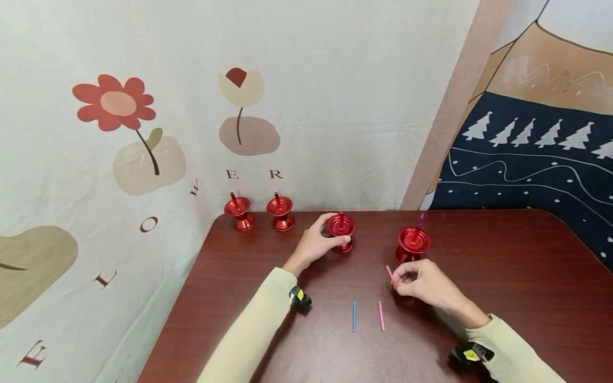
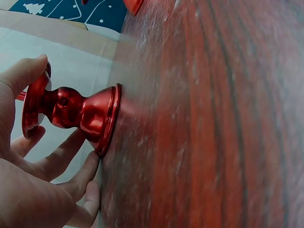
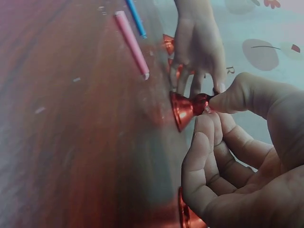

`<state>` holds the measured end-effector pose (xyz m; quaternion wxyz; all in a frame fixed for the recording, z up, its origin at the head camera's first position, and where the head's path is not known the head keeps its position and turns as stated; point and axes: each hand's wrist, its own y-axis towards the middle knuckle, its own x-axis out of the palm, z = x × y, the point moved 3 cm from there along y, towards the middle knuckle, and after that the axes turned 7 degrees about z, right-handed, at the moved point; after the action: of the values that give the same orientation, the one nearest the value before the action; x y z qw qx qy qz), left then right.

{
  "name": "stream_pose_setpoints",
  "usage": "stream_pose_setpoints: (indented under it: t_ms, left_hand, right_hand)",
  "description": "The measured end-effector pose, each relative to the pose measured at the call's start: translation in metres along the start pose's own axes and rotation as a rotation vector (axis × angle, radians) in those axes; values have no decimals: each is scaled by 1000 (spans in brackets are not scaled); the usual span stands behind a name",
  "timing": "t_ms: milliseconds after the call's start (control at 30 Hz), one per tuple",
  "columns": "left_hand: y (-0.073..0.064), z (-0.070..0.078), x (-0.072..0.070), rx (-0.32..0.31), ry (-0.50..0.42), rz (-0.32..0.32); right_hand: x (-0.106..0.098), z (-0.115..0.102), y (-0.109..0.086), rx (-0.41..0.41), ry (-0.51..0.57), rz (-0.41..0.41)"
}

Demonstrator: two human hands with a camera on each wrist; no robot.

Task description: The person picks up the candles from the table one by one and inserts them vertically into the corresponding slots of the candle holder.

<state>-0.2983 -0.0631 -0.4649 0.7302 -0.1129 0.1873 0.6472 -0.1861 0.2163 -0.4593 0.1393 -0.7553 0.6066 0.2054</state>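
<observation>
The left hand grips a shiny red goblet-shaped holder, a red peg in its dish, on the brown wood-grain table. The right hand pinches a slim pink candle near a matching red holder bearing a purple candle.

Four candleholders, apparently four candles

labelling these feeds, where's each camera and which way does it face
Head: worn on the head, facing forward and down at the dark red wooden table; left hand, right hand, sleeved arms show.
Left wrist: worn there, facing the shiny red goblet-shaped holder; left hand shows.
Right wrist: worn there, facing that holder; both hands show.
Both wrist views share the holder.
</observation>
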Motion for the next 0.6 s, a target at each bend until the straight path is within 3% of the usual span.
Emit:
stream_pose_setpoints:
  t_ms: [133,600]
  left_hand:
    - [-1,2,3,7,7,-6]
    - [-6,8,14,24,14,-22]
  right_hand:
    - [2,-6,5,-29,22,42]
    - [6,-30,20,-259,4,160]
